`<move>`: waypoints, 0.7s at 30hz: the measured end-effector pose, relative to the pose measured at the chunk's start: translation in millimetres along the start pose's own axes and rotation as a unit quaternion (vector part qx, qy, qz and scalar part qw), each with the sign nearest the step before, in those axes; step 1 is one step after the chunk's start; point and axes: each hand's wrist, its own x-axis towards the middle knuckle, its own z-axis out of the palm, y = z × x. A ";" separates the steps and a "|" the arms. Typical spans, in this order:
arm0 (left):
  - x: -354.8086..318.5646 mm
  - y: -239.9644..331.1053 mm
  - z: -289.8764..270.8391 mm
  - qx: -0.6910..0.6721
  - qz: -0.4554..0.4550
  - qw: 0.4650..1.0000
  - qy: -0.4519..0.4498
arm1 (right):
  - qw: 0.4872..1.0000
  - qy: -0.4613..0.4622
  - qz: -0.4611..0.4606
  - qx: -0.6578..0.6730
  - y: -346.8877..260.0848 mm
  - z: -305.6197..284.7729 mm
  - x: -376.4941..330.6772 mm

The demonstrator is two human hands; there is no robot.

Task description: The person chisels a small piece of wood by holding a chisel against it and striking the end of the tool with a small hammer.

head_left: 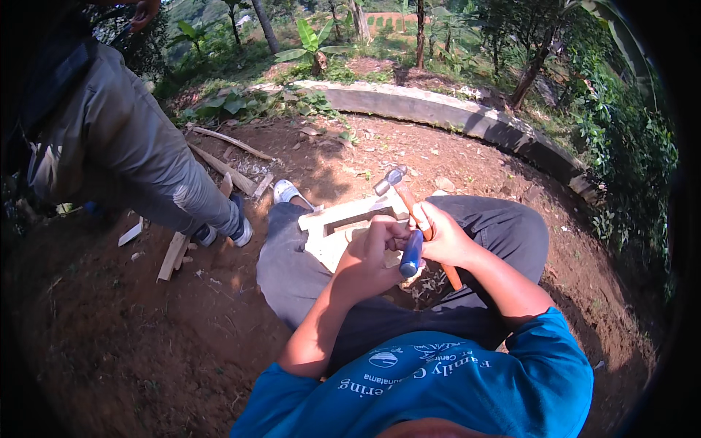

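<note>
Chisel with a blue cylindrical handle [411, 253], centre of the frame, held steeply with its long axis running from lower handle end up toward the pale wooden frame piece [343, 219] that lies across the person's lap. The blade end is hidden behind the fingers; I cannot tell whether it touches the wood.

Left hand [372, 252] has its grip closed around the upper part of the chisel, fingers curled, knuckles toward the camera. It sits just left of the handle and is the nearer hand to the tool's working end.

Right hand [442, 237] has its grip wrapped around the brown wooden handle of a steel-headed hammer [398, 186]. Hammer head sits up and left of both hands, above the wood; the handle slants down to the right, its butt showing below the hand. The hammer head thus lies beyond the chisel, toward the upper part of the frame, not over the blue handle end.

Wood chips [427, 281] lie on the dark trousers below the hands.

Left of frame: another person's grey-trousered leg [146, 168], with loose wooden offcuts [174, 255] on bare brown earth. A curved concrete kerb [438, 109] runs across the upper frame.
</note>
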 end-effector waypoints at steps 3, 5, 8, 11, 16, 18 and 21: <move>-6.3 -8.8 -14.4 0.029 -0.015 0.999 -0.022 | 0.997 0.045 -0.022 -0.057 5.4 3.7 6.8; -6.0 -16.2 -30.2 0.094 -0.048 0.994 0.007 | 0.996 0.069 -0.013 -0.047 18.1 3.4 9.7; 1.1 -28.9 -49.5 0.260 0.001 0.961 0.093 | 0.991 0.097 -0.012 0.090 22.3 -1.0 11.1; -6.7 -70.1 -47.5 0.395 -0.002 0.918 0.041 | 0.984 0.141 -0.037 0.107 18.3 0.2 11.4; -10.7 -97.0 -34.1 0.337 -0.155 0.922 -0.114 | 0.982 0.148 0.011 0.113 24.6 1.2 13.2; -5.6 -98.9 -30.1 0.329 -0.175 0.919 -0.129 | 0.985 0.147 0.020 0.093 22.2 -1.7 11.6; -0.5 -103.6 -31.0 0.265 -0.193 0.936 -0.125 | 0.978 0.187 -0.026 0.085 30.9 -3.3 14.1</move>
